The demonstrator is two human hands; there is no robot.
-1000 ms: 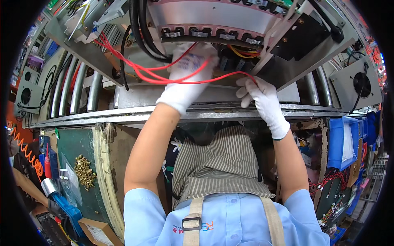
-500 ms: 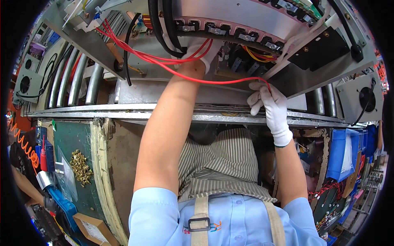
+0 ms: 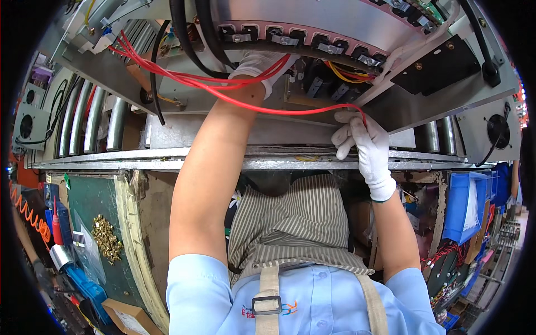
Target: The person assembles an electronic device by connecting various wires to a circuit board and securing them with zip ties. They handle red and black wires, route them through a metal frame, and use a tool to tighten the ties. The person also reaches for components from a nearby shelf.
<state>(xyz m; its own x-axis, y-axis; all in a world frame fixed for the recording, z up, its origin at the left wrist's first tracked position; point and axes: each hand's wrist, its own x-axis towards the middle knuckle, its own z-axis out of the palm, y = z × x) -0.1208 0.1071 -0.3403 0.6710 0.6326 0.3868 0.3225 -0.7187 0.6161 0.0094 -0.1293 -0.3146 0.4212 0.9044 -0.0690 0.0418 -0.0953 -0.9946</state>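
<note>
In a white glove, my right hand (image 3: pixel 365 146) pinches the end of a red wire (image 3: pixel 301 111) at the front edge of a metal cabinet (image 3: pixel 257 132). That wire runs left in a long curve and joins other red wires at the cabinet's left wall. My left hand (image 3: pixel 258 68), also gloved, reaches inside the cabinet, under a heatsink panel (image 3: pixel 301 22) lined with black components. Red wires cross over its wrist, and its fingers are hidden behind the panel. Thick black cables (image 3: pixel 192 42) hang just left of it.
Metal rollers (image 3: pixel 117 125) lie under the cabinet on both sides. On the green bench at left are a pile of brass fittings (image 3: pixel 106 239), a red bottle (image 3: pixel 57 226) and a cardboard box (image 3: pixel 131 318). Blue bins (image 3: pixel 466 206) stand at right. A fan unit (image 3: pixel 494 131) sits at far right.
The view has shifted slightly, and my left forearm now lies a little farther left. My right hand keeps its pinch on the red wire in nearly the same place.
</note>
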